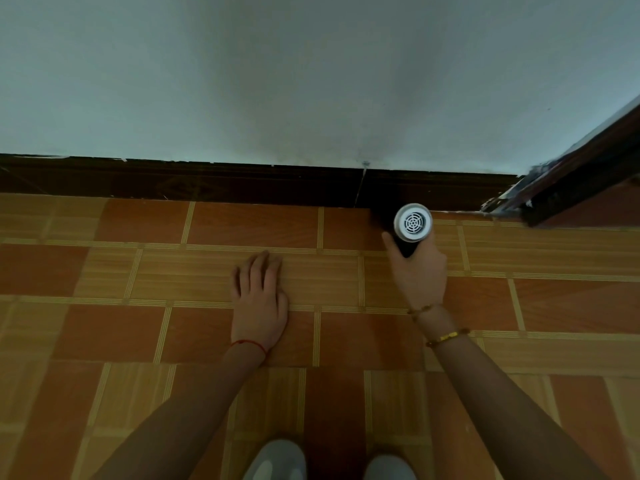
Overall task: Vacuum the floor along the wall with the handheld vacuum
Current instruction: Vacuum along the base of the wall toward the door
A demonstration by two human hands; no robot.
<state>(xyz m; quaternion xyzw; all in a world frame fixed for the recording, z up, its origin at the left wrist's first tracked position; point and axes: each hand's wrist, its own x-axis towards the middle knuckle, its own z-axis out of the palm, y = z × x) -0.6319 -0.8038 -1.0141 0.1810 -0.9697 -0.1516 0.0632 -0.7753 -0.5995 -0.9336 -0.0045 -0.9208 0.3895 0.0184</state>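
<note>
Vacuuming along the skirting is judged to be the step in hand. The handheld vacuum is held by the right hand, with the fingers wrapped closed around its dark body; only the thumb and the back of the hand are clearly seen. The vacuum's round white rear grille faces the camera, so the nozzle end is hidden beneath it and is taken to be pointed down at the floor. Contact between nozzle and floor cannot be confirmed.

The vacuum is placed just beside the dark baseboard, at the junction of the tiled floor and the pale wall, near a vertical seam in the baseboard. A dark door frame is seen at the right, near the vacuum.

The left hand is laid flat on the floor, palm down, fingers spread and gripping nothing; it is read as a brace for a crouched posture. Two light-coloured shoes are visible at the bottom edge.

Progress: position suggests the run is at or near the right-hand corner; most of the wall line to the left lies well apart from the vacuum. No debris can be resolved on the tiles.

Next move, as judged: the nozzle would be kept close against the baseboard and drawn steadily along the edge, with the bracing hand shifted as the body follows.
</note>
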